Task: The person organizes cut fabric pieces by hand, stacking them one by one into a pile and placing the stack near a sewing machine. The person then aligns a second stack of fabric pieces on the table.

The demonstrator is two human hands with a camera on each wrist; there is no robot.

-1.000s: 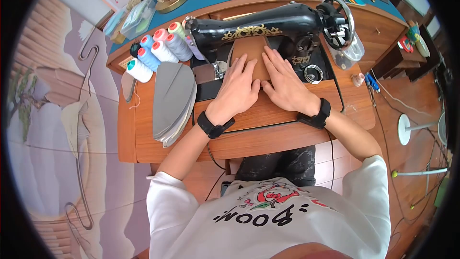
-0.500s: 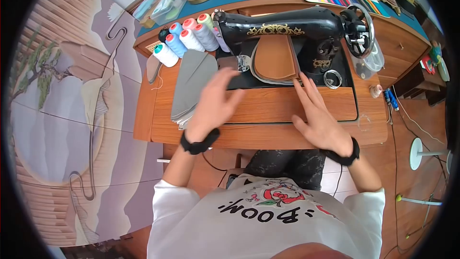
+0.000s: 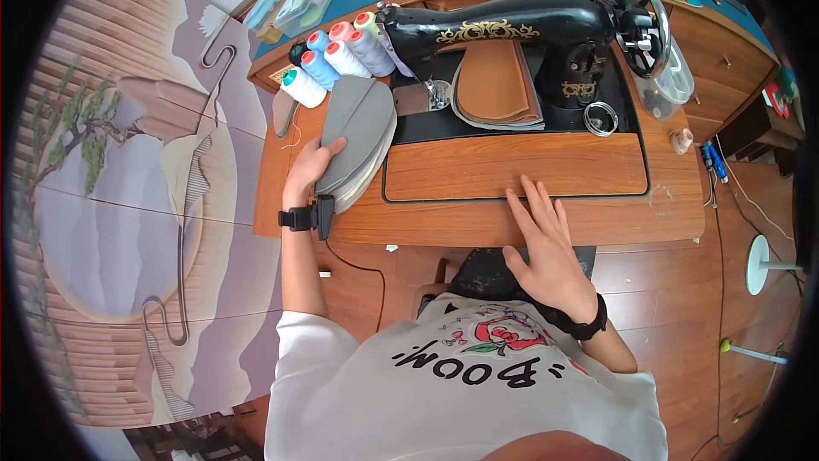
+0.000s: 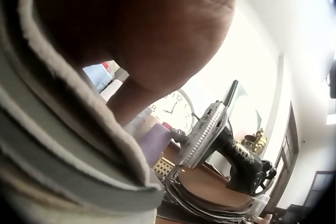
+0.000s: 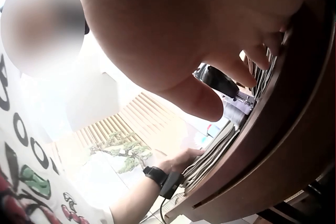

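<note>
Left hand point(image 3: 309, 169) on near end of grey fabric-piece stack point(image 3: 354, 139), thumb on top, fingers beneath: gripping. Stack just left of sewing machine point(image 3: 512, 30), thread cones point(image 3: 333, 60) beyond. Right hand point(image 3: 546, 248) flat, fingers straight, on table edge point(image 3: 478, 226). Advisable: separate top piece only, lifting without disturbing alignment.

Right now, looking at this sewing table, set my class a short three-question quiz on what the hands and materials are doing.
1. True or false: the left hand grips the stack of grey pieces.
2. Where does the right hand rest?
A. On the handwheel
B. On the front edge of the wooden table
C. On the thread cones
3. Fill in: the brown pieces lie under the arm of the ______.

Key: 1 true; 2 B; 3 sewing machine.
</note>
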